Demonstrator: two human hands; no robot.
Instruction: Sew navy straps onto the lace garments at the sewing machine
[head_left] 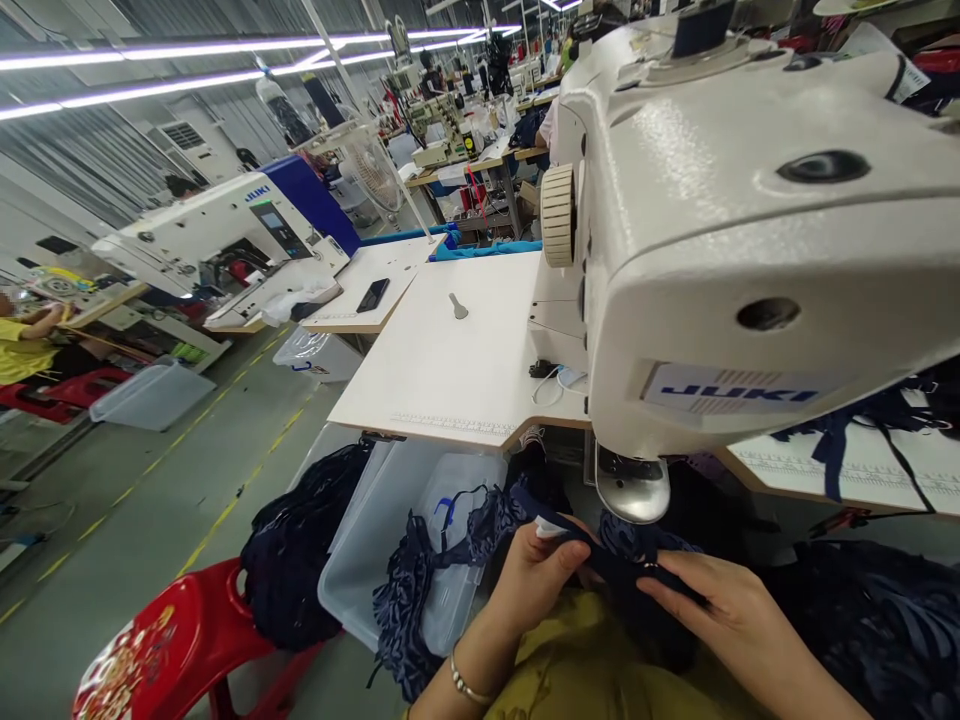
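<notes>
My left hand (536, 580) pinches a dark navy lace garment piece (637, 560) with a small white label at its fingertips, low in the view above my lap. My right hand (724, 605) grips the same navy fabric from the right, fingers curled over it. Both hands sit just below the front end of a white JUKI sewing machine (735, 240), whose metal bed end (634, 490) hangs right above the fabric. More navy lace (862, 430) lies under the machine arm on the white table (450, 370).
A clear plastic bin (390, 540) with navy lace spilling over it stands left of my knees. A red plastic stool (172, 645) is at lower left. Another JUKI machine (225, 220) and a phone (373, 294) are on tables beyond. A person in yellow (22, 345) sits far left.
</notes>
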